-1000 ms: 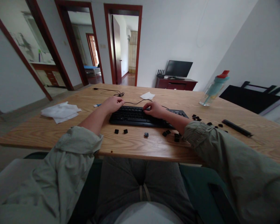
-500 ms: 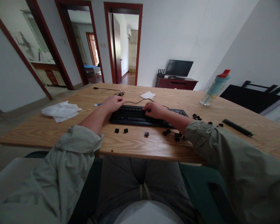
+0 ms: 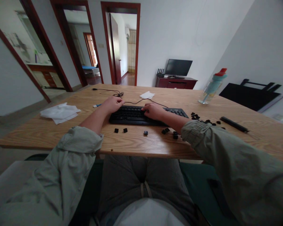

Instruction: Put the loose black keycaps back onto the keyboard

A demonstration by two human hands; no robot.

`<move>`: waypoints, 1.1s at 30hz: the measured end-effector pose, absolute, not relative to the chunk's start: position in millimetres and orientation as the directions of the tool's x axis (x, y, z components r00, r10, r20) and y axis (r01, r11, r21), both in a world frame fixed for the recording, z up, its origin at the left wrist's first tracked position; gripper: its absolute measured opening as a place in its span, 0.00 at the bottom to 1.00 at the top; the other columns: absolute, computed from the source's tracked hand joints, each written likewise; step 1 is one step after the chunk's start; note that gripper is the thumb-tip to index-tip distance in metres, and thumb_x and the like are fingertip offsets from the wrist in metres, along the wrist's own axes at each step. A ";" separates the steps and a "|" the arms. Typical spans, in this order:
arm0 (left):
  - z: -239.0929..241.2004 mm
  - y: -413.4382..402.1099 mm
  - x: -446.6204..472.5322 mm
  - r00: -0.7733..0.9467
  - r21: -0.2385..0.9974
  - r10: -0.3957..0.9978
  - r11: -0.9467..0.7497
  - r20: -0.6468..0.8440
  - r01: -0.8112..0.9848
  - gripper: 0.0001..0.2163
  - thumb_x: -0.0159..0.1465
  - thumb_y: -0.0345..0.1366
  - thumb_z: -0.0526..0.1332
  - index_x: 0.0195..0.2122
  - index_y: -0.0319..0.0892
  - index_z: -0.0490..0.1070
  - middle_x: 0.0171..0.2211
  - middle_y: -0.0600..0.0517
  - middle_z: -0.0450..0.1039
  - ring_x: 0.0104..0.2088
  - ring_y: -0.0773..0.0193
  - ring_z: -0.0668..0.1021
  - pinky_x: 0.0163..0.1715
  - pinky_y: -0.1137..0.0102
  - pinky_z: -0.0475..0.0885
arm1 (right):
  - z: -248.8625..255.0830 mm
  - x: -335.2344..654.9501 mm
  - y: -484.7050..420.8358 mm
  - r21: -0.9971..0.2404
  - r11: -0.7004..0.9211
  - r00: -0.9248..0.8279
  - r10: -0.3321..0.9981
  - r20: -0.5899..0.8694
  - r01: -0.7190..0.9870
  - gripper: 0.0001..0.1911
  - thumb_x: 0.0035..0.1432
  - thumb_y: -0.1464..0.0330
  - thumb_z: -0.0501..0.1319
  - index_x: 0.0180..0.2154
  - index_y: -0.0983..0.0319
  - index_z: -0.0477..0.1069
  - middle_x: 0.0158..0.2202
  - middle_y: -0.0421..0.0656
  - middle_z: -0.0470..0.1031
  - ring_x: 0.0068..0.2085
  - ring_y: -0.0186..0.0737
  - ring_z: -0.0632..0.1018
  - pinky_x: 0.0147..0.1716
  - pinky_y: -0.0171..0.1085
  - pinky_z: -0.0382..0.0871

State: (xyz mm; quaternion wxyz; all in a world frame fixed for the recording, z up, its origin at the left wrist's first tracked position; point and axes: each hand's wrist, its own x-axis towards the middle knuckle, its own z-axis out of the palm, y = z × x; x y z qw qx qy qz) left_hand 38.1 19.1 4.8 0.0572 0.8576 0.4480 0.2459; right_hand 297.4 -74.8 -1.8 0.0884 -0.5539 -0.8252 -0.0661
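A black keyboard lies on the wooden table in front of me. My left hand rests curled at the keyboard's far left corner, fingers closed against its edge. My right hand sits on the middle of the keyboard with fingers bent down onto the keys. Several loose black keycaps lie on the table in front of the keyboard, and more keycaps lie to its right. What the fingertips hold, if anything, is too small to see.
White tissues lie at the left, another tissue and a black cable behind the keyboard. A teal bottle with a red lid stands at the right. A long black bar lies near the right edge.
Both hands stay on the keyboard. My right hand has shifted slightly left along the keys. The view has dropped and turned a little.
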 end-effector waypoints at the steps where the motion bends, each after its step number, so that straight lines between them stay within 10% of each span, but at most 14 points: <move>1: 4.8 18.6 38.7 0.486 0.313 0.793 -0.598 0.368 0.738 0.19 0.65 0.47 0.56 0.40 0.40 0.82 0.35 0.46 0.81 0.34 0.56 0.78 0.35 0.66 0.69 | -2.6 297.6 -74.6 0.014 0.381 -0.374 0.900 0.225 0.924 0.20 0.60 0.72 0.59 0.52 0.62 0.79 0.49 0.47 0.80 0.48 0.45 0.79 0.49 0.35 0.68; 20: 4.4 -31.7 96.4 0.816 -0.048 0.526 -0.833 0.242 0.551 0.19 0.68 0.40 0.52 0.53 0.44 0.78 0.50 0.45 0.78 0.50 0.55 0.77 0.53 0.64 0.69 | 7.6 304.2 -75.4 -0.028 0.410 -0.394 0.890 0.231 0.911 0.19 0.60 0.73 0.58 0.49 0.59 0.80 0.49 0.47 0.81 0.49 0.46 0.79 0.50 0.38 0.69; 26: 0.7 -35.8 96.8 0.771 -0.089 0.591 -0.777 0.237 0.623 0.21 0.69 0.42 0.51 0.55 0.43 0.77 0.52 0.44 0.76 0.53 0.53 0.75 0.56 0.62 0.68 | 36.4 342.1 -118.5 -0.159 0.461 -0.329 0.797 0.507 0.873 0.20 0.58 0.73 0.56 0.49 0.61 0.79 0.53 0.47 0.77 0.47 0.43 0.78 0.50 0.39 0.70; 33: -0.4 -52.9 118.3 0.697 -0.116 0.684 -0.690 0.216 0.714 0.24 0.71 0.50 0.47 0.58 0.49 0.74 0.55 0.42 0.73 0.55 0.46 0.72 0.53 0.55 0.68 | 24.7 389.9 -200.9 -0.155 0.423 -0.320 0.837 0.444 0.893 0.18 0.60 0.70 0.55 0.47 0.59 0.79 0.51 0.49 0.77 0.40 0.42 0.79 0.43 0.41 0.74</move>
